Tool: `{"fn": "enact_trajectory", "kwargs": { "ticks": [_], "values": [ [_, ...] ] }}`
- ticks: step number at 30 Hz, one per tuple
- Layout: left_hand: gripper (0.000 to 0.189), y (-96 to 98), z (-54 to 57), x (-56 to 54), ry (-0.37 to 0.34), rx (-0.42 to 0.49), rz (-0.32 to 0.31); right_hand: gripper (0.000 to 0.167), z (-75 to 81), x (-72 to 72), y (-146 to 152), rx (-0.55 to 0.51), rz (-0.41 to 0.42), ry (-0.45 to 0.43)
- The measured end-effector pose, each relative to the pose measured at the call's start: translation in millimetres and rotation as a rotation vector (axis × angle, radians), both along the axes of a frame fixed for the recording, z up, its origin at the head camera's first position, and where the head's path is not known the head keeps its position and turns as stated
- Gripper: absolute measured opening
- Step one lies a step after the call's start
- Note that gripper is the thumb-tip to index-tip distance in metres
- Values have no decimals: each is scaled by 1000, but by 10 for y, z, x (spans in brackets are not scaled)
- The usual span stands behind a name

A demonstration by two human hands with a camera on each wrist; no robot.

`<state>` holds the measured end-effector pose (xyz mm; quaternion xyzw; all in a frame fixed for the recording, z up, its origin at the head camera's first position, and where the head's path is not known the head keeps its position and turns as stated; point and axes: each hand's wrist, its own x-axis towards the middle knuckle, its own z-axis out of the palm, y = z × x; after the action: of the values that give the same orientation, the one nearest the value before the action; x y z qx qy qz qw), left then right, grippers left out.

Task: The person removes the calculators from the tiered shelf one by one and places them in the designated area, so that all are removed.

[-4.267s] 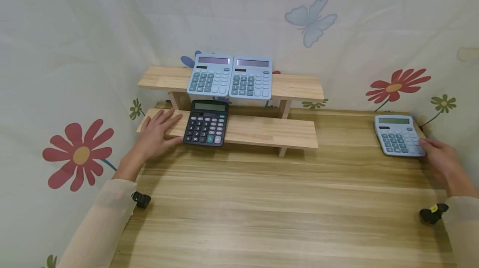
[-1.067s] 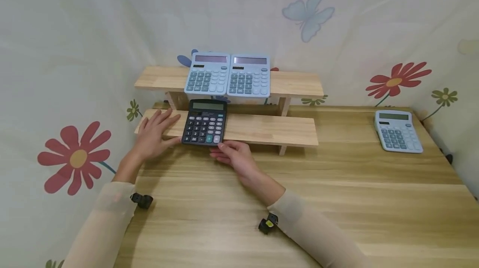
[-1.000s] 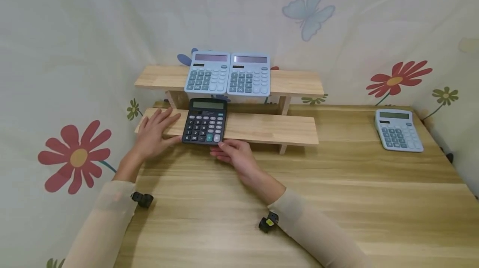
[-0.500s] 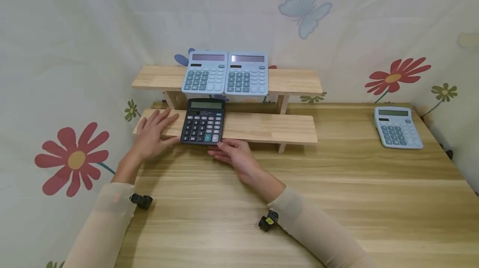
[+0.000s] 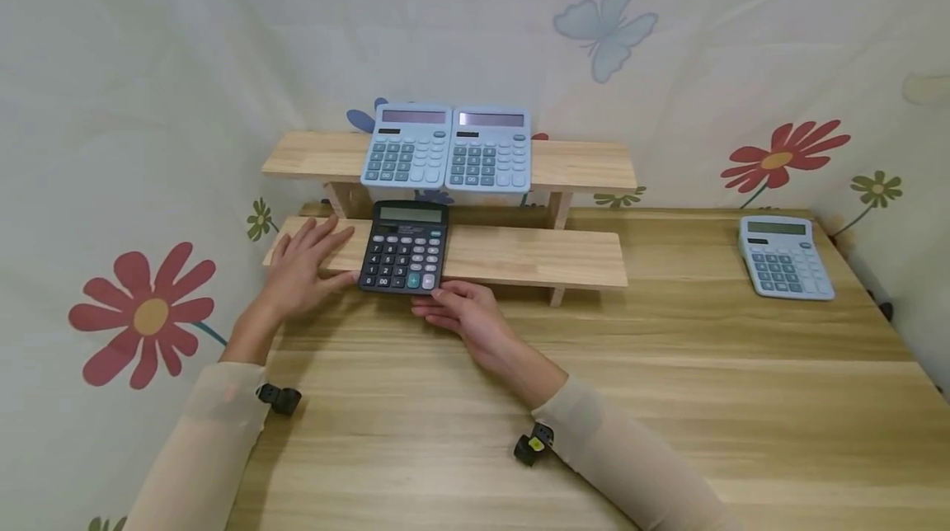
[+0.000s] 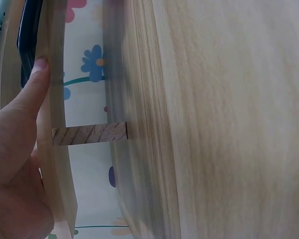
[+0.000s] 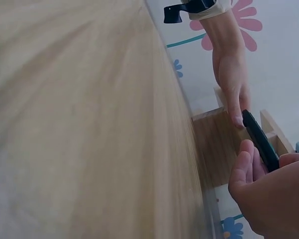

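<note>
A black calculator (image 5: 404, 246) lies face up on the lower wooden shelf (image 5: 534, 257), its front edge over the shelf's edge. Beside it, my left hand (image 5: 300, 271) rests on the shelf with fingers spread, the thumb touching the calculator's lower left corner. My right hand (image 5: 475, 321) pinches the lower right corner, thumb on top and fingers beneath, as the right wrist view shows with the calculator (image 7: 261, 142) edge-on. Two light blue calculators (image 5: 406, 145) sit side by side on the upper shelf (image 5: 586, 164).
A third light blue calculator (image 5: 787, 257) lies on the wood-grain table (image 5: 445, 432) at the far right. Behind the shelves hangs a pale curtain (image 5: 460, 20) printed with flowers and a butterfly. A shelf leg (image 6: 89, 133) shows in the left wrist view.
My right hand has let go of the light blue calculator at the right, moved left and taken the black calculator's corner. My left hand stays put. Over the last second both hands barely move.
</note>
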<state>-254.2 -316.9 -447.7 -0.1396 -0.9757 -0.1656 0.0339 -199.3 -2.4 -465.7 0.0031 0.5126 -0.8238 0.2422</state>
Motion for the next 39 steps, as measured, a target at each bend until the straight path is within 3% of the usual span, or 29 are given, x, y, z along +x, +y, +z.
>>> {"fn": "enact_trajectory", "kwargs": {
  "ticks": [10, 16, 30, 39],
  "values": [
    [83, -14, -23, -1, 0, -3, 7, 21, -14, 27, 7, 11, 25, 30],
    [84, -11, -11, -15, 4, -1, 0, 32, 21, 18, 5, 29, -2, 47],
    [83, -1, -51, -35, 15, -5, -3, 28, 51, -20, -68, 7, -119, -35],
    [85, 9, -54, -28, 22, -7, 9, 25, 31, 51, 42, -22, -90, -41]
  ]
}}
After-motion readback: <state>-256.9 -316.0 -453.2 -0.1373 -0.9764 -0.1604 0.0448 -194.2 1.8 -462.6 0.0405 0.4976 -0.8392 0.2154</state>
